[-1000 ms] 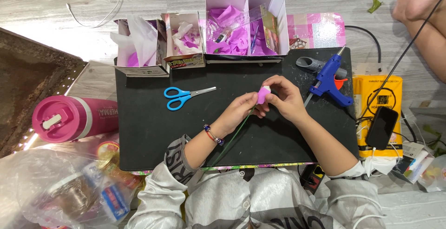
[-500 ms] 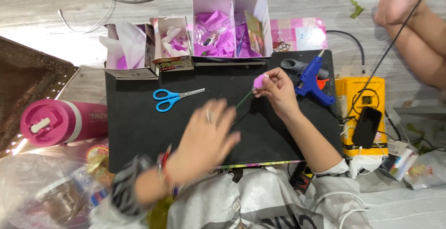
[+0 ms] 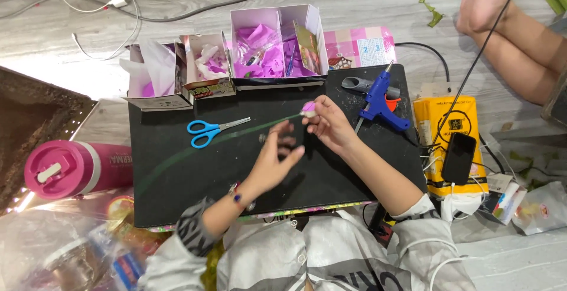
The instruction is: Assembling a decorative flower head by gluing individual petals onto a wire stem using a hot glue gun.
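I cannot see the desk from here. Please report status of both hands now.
Right hand pinches pink bud on green stem. Left hand open, above black board. Scissors lie apart.

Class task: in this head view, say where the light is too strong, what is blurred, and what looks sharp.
Head view: glare washes out the floor at the left edge; the left hand and its sleeve are motion-blurred, as is the green stem; the plastic bags at lower left look soft; the scissors, glue gun and right hand are sharp on the black mat.
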